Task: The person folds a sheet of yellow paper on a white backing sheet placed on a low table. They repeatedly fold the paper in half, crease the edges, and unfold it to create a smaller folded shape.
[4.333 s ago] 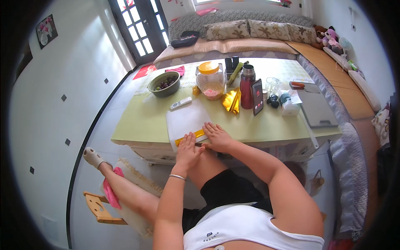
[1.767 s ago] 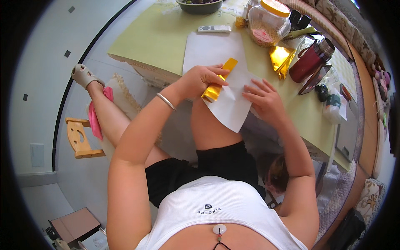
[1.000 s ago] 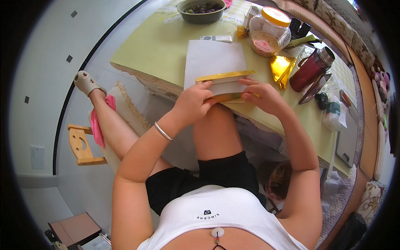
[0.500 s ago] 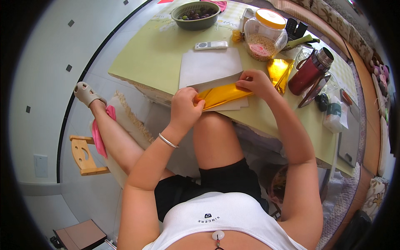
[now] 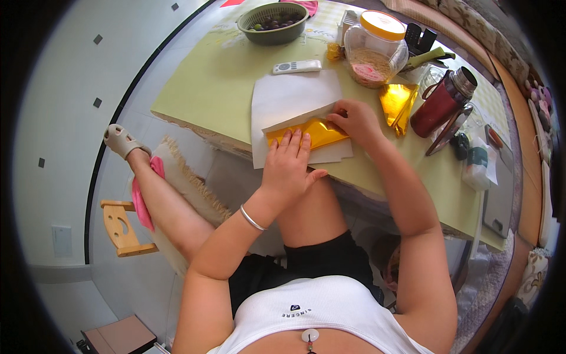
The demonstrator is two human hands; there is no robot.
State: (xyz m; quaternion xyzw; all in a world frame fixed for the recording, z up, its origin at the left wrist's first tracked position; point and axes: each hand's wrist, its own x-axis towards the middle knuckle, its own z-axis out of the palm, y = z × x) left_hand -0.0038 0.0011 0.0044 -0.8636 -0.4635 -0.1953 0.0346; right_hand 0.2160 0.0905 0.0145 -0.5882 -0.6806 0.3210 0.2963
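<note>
A strip of gold foil paper (image 5: 325, 135), folded with its pale back showing along the far edge, lies on white sheets (image 5: 286, 94) at the table's near edge. My left hand (image 5: 287, 164) rests flat on its left part, fingers stretched forward and thumb spread to the right. At the strip's right end, my right hand (image 5: 357, 122) is closed with thumb and fingers pinching the paper; the fingertips are partly hidden. Just right of that hand sits a pointed folded gold foil piece (image 5: 397, 105).
Past the sheets lie a white remote (image 5: 297, 66) and a basin of dark round fruit (image 5: 273, 29). A clear jar with orange lid (image 5: 377, 53), an uncapped red thermos flask (image 5: 441, 105), a tissue pack (image 5: 476, 168) and a grey board (image 5: 498, 197) stand or lie rightward.
My left hand has let go of the strip's left end and now lies flat on it. The foil has come down onto the white sheets; my right hand stays at its right end.
</note>
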